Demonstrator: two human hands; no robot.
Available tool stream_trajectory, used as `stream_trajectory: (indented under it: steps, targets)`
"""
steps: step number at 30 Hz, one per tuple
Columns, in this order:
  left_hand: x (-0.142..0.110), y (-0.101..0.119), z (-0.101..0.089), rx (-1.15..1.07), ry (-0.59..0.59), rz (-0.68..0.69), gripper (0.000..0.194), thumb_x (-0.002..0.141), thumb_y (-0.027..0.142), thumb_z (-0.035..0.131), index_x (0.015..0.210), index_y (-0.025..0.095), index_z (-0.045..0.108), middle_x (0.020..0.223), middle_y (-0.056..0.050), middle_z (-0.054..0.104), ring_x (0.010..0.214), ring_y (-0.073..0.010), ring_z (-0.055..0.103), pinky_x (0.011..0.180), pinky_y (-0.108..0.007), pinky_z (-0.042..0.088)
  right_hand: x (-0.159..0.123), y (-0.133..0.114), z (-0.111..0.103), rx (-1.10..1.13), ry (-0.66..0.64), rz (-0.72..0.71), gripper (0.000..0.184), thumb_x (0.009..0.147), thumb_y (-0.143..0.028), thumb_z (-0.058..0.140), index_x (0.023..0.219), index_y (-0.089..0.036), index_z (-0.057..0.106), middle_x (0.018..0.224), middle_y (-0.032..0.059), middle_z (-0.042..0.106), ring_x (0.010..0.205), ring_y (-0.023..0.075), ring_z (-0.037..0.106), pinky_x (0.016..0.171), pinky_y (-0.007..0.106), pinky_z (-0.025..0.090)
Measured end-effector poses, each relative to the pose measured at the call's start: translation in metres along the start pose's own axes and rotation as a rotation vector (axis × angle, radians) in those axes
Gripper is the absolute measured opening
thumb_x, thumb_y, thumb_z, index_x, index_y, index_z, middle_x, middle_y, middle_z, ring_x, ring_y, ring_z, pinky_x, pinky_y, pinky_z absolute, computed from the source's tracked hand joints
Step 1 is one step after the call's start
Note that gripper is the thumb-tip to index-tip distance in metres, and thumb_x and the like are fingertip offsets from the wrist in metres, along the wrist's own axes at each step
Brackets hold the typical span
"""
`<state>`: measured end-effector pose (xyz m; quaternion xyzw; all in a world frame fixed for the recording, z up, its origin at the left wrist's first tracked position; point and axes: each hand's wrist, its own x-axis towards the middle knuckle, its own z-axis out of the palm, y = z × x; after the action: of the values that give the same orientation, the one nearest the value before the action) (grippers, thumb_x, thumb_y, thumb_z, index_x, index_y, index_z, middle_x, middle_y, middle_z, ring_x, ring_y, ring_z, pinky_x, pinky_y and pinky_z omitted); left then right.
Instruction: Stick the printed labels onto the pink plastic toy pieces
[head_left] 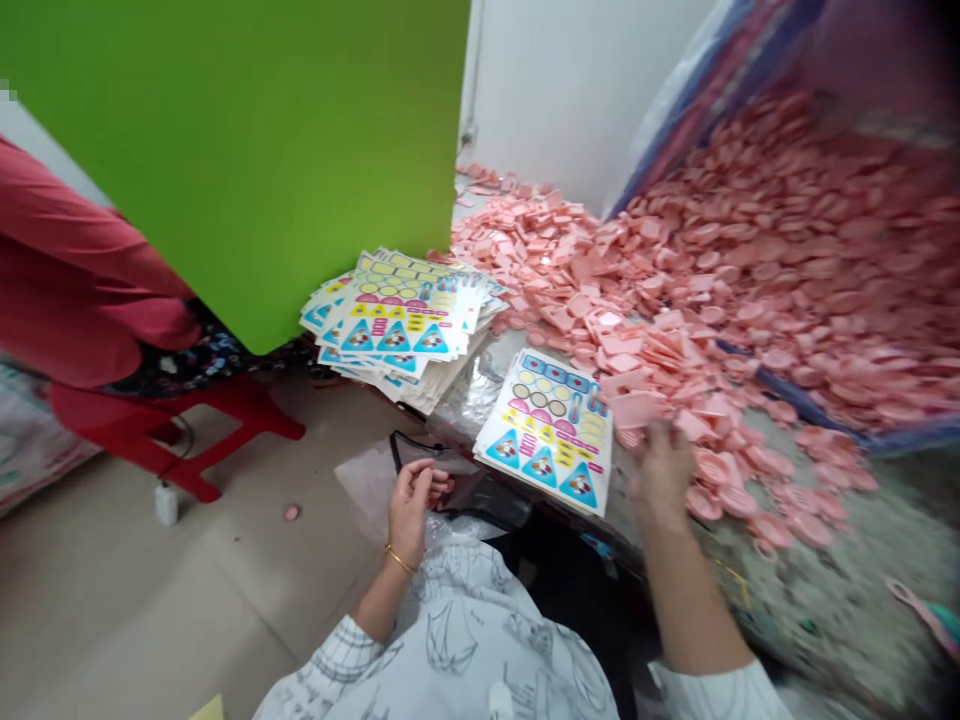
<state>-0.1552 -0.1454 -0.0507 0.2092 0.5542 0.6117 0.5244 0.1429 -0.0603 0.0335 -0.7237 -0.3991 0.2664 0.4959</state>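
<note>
My left hand (414,500) is held low in front of my lap, its fingers curled in. What they hold, if anything, is hidden. Behind it lies a clear plastic bag (361,476) with a black edge; I cannot tell whether they touch. My right hand (666,468), blurred by motion, reaches to the near edge of a heap of pink plastic pieces (577,240). Its fingers are closed on a pink plastic piece (636,410). Between my hands sits a small stack of printed sticker sheets (551,425), with coloured circles and blue triangles.
A larger, uneven pile of sticker sheets (397,320) stands further left, against a green panel (300,150). At right, a big open sack (757,375) spills more pink pieces. Beyond the panel, a person in a red sleeve (67,270) is beside a red stool (187,420).
</note>
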Motion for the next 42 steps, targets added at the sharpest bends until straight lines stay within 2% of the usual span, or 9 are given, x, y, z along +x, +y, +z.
stream_trajectory:
  steps: [4, 11, 16, 21, 23, 26, 33, 37, 42]
  targets:
    - [-0.014, 0.027, 0.041, -0.038, -0.255, -0.019, 0.040, 0.082, 0.046, 0.066, 0.107, 0.016, 0.063, 0.093, -0.009, 0.074, 0.077, -0.0161, 0.068, 0.072, -0.027, 0.052, -0.041, 0.002, 0.030, 0.509, -0.246, 0.229, 0.049, 0.063, -0.057, 0.074, 0.077, -0.024, 0.041, 0.054, -0.0127, 0.028, 0.041, 0.0038, 0.015, 0.040, 0.021, 0.015]
    - [-0.030, 0.032, 0.067, -0.065, -0.246, -0.032, 0.040, 0.080, 0.038, 0.070, 0.115, 0.018, 0.063, 0.113, -0.011, 0.071, 0.090, -0.0184, 0.068, 0.080, -0.028, 0.053, -0.076, 0.012, 0.045, 0.450, -0.402, 0.282, 0.045, 0.064, -0.057, 0.075, 0.080, -0.022, 0.053, 0.050, -0.0122, 0.032, 0.041, 0.0050, 0.018, 0.041, 0.021, 0.011]
    - [-0.028, 0.046, 0.069, 0.140, -0.345, 0.122, 0.053, 0.065, 0.018, 0.082, 0.116, 0.025, 0.070, 0.135, -0.008, 0.061, 0.130, -0.0290, 0.051, 0.096, -0.031, 0.049, -0.075, 0.005, 0.039, 0.245, -0.587, 0.045, 0.036, 0.072, -0.054, 0.069, 0.079, -0.019, 0.062, 0.068, -0.0032, 0.056, 0.061, 0.0114, 0.046, 0.054, 0.022, 0.034]
    - [-0.015, 0.047, 0.080, 0.228, -0.711, -0.246, 0.037, 0.064, 0.023, 0.083, 0.099, 0.016, 0.074, 0.094, -0.008, 0.075, 0.085, -0.0224, 0.069, 0.073, -0.026, 0.053, -0.074, -0.007, 0.038, 0.049, -0.810, -0.180, 0.025, 0.082, -0.044, 0.062, 0.078, -0.020, 0.065, 0.071, -0.0023, 0.059, 0.068, 0.0136, 0.050, 0.063, 0.024, 0.037]
    - [-0.014, 0.042, 0.081, 0.162, -0.769, -0.401, 0.029, 0.067, 0.031, 0.081, 0.088, 0.012, 0.071, 0.080, -0.008, 0.073, 0.069, -0.0189, 0.068, 0.065, -0.026, 0.052, -0.071, -0.006, 0.043, 0.004, -0.799, -0.213, 0.025, 0.083, -0.045, 0.060, 0.081, -0.020, 0.064, 0.072, -0.0027, 0.059, 0.068, 0.0137, 0.051, 0.063, 0.024, 0.037]
    - [-0.012, 0.041, 0.082, 0.066, -0.662, -0.492, 0.035, 0.070, 0.034, 0.079, 0.093, 0.010, 0.067, 0.077, -0.011, 0.073, 0.064, -0.0207, 0.069, 0.062, -0.029, 0.054, -0.052, -0.002, 0.052, -0.083, -0.688, -0.211, 0.034, 0.090, -0.052, 0.049, 0.089, -0.022, 0.064, 0.074, -0.0022, 0.062, 0.071, 0.0153, 0.055, 0.065, 0.025, 0.039]
    - [0.031, 0.061, 0.139, -0.261, -0.504, -0.295, 0.040, 0.073, 0.022, 0.070, 0.110, 0.014, 0.057, 0.095, -0.012, 0.075, 0.076, -0.0213, 0.072, 0.075, -0.033, 0.057, 0.046, -0.022, 0.084, -0.561, -0.286, -0.243, 0.028, 0.096, -0.035, 0.044, 0.111, -0.026, 0.067, 0.113, 0.0029, 0.070, 0.100, 0.0198, 0.062, 0.076, 0.028, 0.040]
    - [0.061, 0.047, 0.180, -0.277, -0.493, -0.255, 0.033, 0.074, 0.019, 0.064, 0.105, 0.016, 0.054, 0.092, -0.010, 0.074, 0.076, -0.0210, 0.072, 0.072, -0.034, 0.057, 0.079, -0.028, 0.110, -0.742, -0.233, -0.239, 0.031, 0.098, -0.033, 0.042, 0.110, -0.027, 0.069, 0.116, 0.0048, 0.068, 0.099, 0.0204, 0.062, 0.075, 0.028, 0.039]
    - [0.083, 0.019, 0.191, -0.203, -0.437, -0.308, 0.027, 0.075, 0.019, 0.061, 0.101, 0.017, 0.053, 0.084, -0.008, 0.072, 0.070, -0.0202, 0.072, 0.064, -0.031, 0.056, 0.087, -0.020, 0.126, -0.816, -0.215, -0.163, 0.030, 0.098, -0.030, 0.041, 0.114, -0.025, 0.065, 0.118, 0.0056, 0.067, 0.095, 0.0204, 0.064, 0.072, 0.028, 0.040]
